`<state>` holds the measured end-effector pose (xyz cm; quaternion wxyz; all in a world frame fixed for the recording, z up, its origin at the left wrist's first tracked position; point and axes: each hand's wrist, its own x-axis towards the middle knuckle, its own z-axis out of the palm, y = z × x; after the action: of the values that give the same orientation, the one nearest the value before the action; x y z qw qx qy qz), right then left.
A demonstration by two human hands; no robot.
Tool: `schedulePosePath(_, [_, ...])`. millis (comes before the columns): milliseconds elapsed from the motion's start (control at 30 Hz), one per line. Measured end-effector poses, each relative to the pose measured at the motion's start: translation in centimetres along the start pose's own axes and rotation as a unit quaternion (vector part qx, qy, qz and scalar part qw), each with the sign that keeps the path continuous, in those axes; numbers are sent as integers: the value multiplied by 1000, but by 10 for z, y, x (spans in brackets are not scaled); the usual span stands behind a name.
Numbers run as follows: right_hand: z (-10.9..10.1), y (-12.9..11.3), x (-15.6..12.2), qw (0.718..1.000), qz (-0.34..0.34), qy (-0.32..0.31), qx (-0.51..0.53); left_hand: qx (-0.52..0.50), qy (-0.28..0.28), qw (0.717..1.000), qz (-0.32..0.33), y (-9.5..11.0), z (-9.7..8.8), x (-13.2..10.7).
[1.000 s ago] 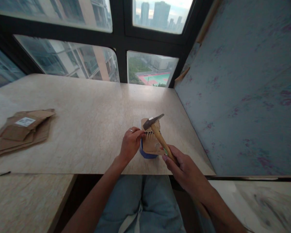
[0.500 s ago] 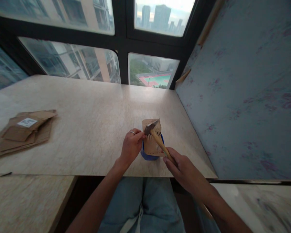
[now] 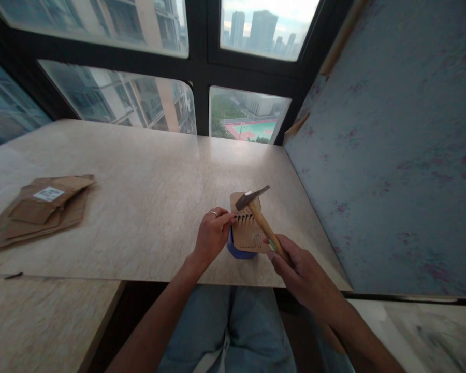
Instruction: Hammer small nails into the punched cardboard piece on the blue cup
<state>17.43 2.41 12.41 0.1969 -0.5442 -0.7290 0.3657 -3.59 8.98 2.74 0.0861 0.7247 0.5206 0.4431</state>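
Note:
My right hand [image 3: 295, 261] is closed round the wooden handle of a hammer [image 3: 264, 226]. The hammer's dark metal head hangs over the upper part of a brown board [image 3: 245, 237]. Across the board runs a row of small dark nail-like pieces [image 3: 244, 218], with small holes below them. At the left end of this row, the thumb and fingers of my left hand [image 3: 214, 233] are pinched together; what is between them is too small to make out. Under the board sits a blue container [image 3: 241, 253], mostly covered by it.
Brown paper packages [image 3: 42, 207] with a white label lie at the left on the pale tabletop [image 3: 147, 207]. A thin dark object [image 3: 14, 275] rests near the front edge. Windows [image 3: 248, 111] stand behind, and a papered wall [image 3: 388, 155] bounds the right side.
The hammer head has lifted and swung slightly right, exposing more of the row of dark pieces. My left hand stays pinched at the row's left end. The whole view has shifted a little.

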Motion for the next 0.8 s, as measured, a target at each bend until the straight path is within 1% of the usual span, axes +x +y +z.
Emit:
schedulePosePath(100, [-4, -2, -3, 1000, -6, 9, 9, 2, -3, 1000, 2, -1, 0, 0])
schedulePosePath(200, [-3, 0, -4, 1000, -4, 6, 9, -4, -2, 1000, 2, -1, 0, 1])
schedulePosePath(367, [2, 4, -7, 1000, 10, 8, 18, -17, -6, 1000, 2, -2, -2, 0])
schedulePosePath(633, [0, 3, -12, 998, 37, 18, 53, -27, -5, 1000, -8, -2, -2, 0])
schedulePosePath(733, [0, 4, -14, 996, 48, 19, 70, -31, -4, 1000, -3, -2, -10, 0])
schedulePosePath(800, [1, 5, -16, 995, 48, 16, 84, -28, 0, 1000, -5, -6, -22, -4])
